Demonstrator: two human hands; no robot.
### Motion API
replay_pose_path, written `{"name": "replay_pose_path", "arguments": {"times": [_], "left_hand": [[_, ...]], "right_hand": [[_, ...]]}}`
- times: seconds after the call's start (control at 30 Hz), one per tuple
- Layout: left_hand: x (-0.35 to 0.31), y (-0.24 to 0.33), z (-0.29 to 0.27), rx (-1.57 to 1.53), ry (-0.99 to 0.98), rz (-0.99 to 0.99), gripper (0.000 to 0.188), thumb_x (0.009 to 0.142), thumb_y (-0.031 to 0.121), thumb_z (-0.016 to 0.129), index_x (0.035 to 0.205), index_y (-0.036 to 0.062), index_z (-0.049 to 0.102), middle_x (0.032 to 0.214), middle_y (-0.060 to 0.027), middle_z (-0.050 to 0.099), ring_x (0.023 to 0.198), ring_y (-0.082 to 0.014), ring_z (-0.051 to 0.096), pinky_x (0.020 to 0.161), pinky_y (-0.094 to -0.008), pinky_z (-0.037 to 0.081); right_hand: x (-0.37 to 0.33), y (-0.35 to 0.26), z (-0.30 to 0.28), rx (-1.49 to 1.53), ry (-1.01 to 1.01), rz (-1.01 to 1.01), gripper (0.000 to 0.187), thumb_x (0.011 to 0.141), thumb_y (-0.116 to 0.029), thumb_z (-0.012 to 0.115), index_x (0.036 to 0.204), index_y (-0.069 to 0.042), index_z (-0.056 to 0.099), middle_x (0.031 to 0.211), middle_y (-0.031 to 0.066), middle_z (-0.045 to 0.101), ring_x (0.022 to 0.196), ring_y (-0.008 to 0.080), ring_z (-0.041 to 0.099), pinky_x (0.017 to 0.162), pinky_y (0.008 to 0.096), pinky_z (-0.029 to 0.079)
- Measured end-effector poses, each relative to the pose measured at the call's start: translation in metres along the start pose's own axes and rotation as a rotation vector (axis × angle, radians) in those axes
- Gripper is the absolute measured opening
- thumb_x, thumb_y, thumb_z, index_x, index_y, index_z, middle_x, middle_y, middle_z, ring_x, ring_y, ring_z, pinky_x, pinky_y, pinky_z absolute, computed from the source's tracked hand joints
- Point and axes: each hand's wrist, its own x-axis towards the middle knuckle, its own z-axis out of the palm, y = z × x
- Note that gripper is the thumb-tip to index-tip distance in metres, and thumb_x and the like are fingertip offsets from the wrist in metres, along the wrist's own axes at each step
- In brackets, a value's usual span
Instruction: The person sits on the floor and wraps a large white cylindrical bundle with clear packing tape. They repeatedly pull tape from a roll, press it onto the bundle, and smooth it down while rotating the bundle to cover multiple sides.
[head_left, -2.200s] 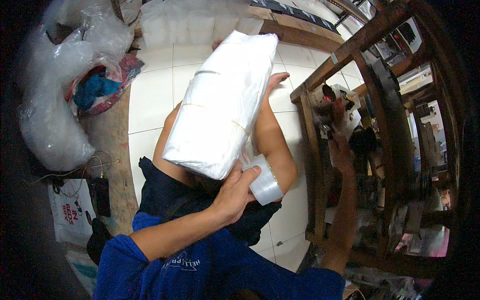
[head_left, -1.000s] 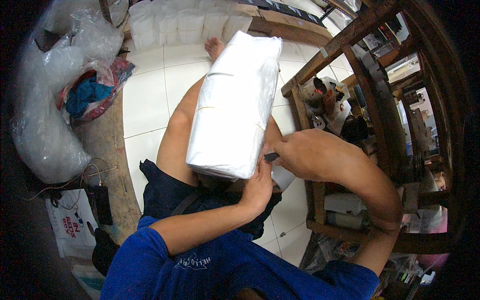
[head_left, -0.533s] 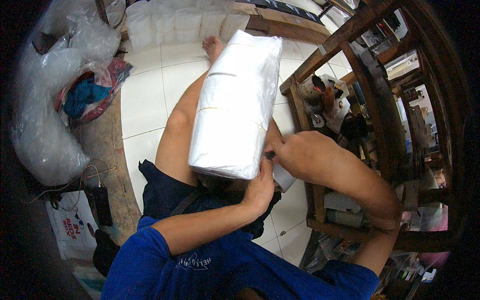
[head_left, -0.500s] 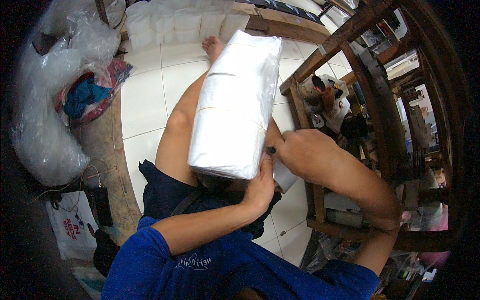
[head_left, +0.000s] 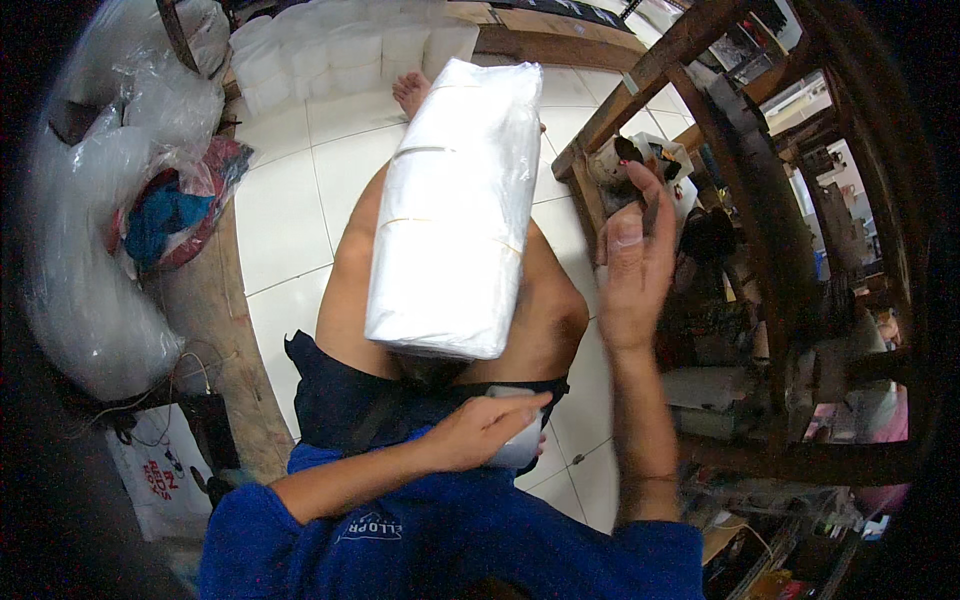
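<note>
Across my thighs lies a thick white plastic-wrapped bundle (head_left: pixel 455 215), long and slightly tilted, with thin bands round it. My left hand (head_left: pixel 478 432) is at my lap, just below the bundle's near end and apart from it. Its fingers wrap over a greyish-white rounded item (head_left: pixel 520 445), partly hidden by the hand; I cannot make out its kind. To the right of the bundle my right hand (head_left: pixel 637 275) is raised in the air, fingers stretched out, nothing visible in it.
Dark wooden frames (head_left: pixel 720 170) with cluttered shelves stand close on the right. Large clear plastic sacks (head_left: pixel 90 270) fill the left, beside a wooden board (head_left: pixel 215 320). More pale bundles (head_left: pixel 350 55) line the far side of the tiled floor (head_left: pixel 285 230).
My right hand has left the bundle's lower right side and risen, opening out. My left hand has drawn back toward my lap with the greyish-white item.
</note>
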Motion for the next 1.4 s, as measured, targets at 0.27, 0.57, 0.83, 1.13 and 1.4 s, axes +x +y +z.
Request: {"name": "replay_pose_path", "arguments": {"times": [0.27, 0.57, 0.83, 1.13, 1.4], "left_hand": [[-0.083, 0.073, -0.058, 0.122, -0.143, 0.015, 0.042, 0.106, 0.016, 0.044, 0.146, 0.0078, 0.046, 0.107, -0.0140, 0.072, 0.098, -0.0186, 0.068, 0.089, -0.0299, 0.051], [-0.106, 0.143, -0.084, -0.037, 0.207, 0.257, 0.053, 0.103, 0.039, 0.044, 0.137, -0.0019, 0.052, 0.112, -0.0195, 0.068, 0.104, -0.0231, 0.066, 0.097, -0.0353, 0.049], [0.005, 0.222, -0.098, -0.980, 0.274, 0.630, 0.044, 0.106, 0.034, 0.041, 0.139, 0.0045, 0.045, 0.124, -0.0158, 0.059, 0.108, -0.0230, 0.060, 0.097, -0.0378, 0.050], [0.042, 0.216, -0.166, -0.677, 0.264, 0.287, 0.042, 0.104, 0.045, 0.045, 0.121, 0.0075, 0.049, 0.083, -0.0085, 0.061, 0.073, -0.0166, 0.059, 0.060, -0.0272, 0.048], [0.090, 0.180, -0.240, -0.328, 0.850, 0.402, 0.050, 0.105, 0.041, 0.041, 0.130, 0.0009, 0.056, 0.072, 0.0004, 0.045, 0.061, -0.0110, 0.042, 0.059, -0.0256, 0.039]], "right_hand": [[-0.084, 0.051, 0.082, 0.176, 0.344, 0.402, 0.051, 0.104, -0.025, 0.036, 0.147, 0.002, 0.031, 0.115, 0.0153, 0.054, 0.094, 0.0217, 0.050, 0.087, 0.0319, 0.042], [-0.058, 0.037, 0.028, 0.473, 0.326, 0.318, 0.069, 0.097, -0.040, 0.056, 0.147, 0.002, 0.033, 0.131, 0.0184, 0.054, 0.117, 0.0314, 0.054, 0.098, 0.0413, 0.044], [0.050, -0.092, 0.021, -0.060, -0.309, -0.535, 0.084, 0.064, -0.031, 0.090, 0.131, 0.001, 0.051, 0.102, 0.0135, 0.060, 0.086, 0.0298, 0.057, 0.076, 0.0406, 0.049], [0.141, -0.075, 0.040, -0.253, -0.343, -0.649, 0.073, 0.060, -0.008, 0.078, 0.128, -0.002, 0.052, 0.101, 0.0178, 0.061, 0.088, 0.0379, 0.061, 0.075, 0.0448, 0.050], [0.194, -0.088, 0.053, -0.716, -0.785, -0.454, 0.064, 0.070, -0.009, 0.075, 0.131, -0.007, 0.054, 0.108, 0.0164, 0.063, 0.099, 0.0385, 0.065, 0.085, 0.0451, 0.055]]}}
